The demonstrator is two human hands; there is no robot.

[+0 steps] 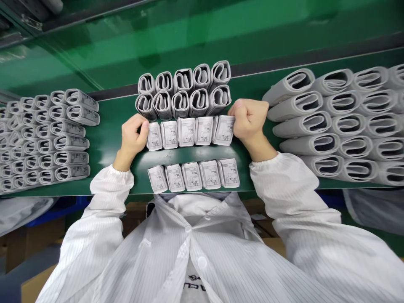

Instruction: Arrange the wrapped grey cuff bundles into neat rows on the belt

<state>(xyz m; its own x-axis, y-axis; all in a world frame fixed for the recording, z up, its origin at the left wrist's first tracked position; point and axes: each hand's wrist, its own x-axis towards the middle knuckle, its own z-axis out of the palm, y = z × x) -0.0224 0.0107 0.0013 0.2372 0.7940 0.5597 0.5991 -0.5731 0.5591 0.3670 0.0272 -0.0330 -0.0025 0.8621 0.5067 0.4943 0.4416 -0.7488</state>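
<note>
A row of several flattened grey cuffs [186, 131] with printed diagram labels lies across the middle of the green bench top [195, 155]. My left hand [132, 136] is curled against the row's left end cuff [154, 136]. My right hand [249, 120] is closed on the top corner of the right end cuff [224, 130]. A matching row [193, 175] lies nearer me, untouched. Behind my hands, rolled cuffs [183, 90] stand in two rows with their open ends showing.
Large blocks of rolled grey cuffs lie at the left [47, 139] and right [334, 122] of the bench. A green shelf [158, 42] runs behind. Below the front edge are cardboard boxes [41, 235] and a blue bin [53, 212].
</note>
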